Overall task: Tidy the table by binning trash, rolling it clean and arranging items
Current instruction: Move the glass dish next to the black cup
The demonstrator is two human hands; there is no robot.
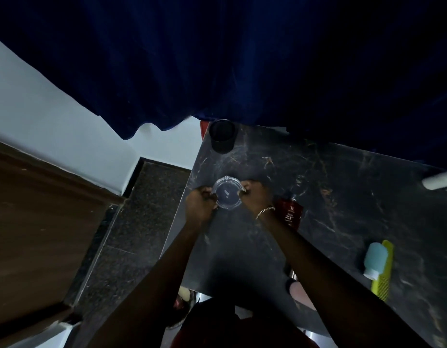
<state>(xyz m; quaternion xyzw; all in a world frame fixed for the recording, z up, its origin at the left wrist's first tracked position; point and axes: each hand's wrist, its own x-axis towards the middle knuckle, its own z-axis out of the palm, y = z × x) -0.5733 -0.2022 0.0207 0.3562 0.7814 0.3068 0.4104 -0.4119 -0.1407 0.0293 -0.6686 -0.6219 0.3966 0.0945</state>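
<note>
A clear glass ashtray [227,195] sits near the left edge of the dark marble table [343,192]. My left hand [200,203] grips its left rim and my right hand [255,194], with a gold bracelet on the wrist, grips its right rim. Whether the ashtray is lifted or resting on the table is unclear. A dark red bottle [290,212] lies just right of my right wrist.
A black cup [222,136] stands at the table's far left corner. A teal bottle [374,259] lies on a yellow-green comb [383,275] at the right. A white tube [438,182] lies at the far right edge. A dark blue curtain [242,59] hangs behind.
</note>
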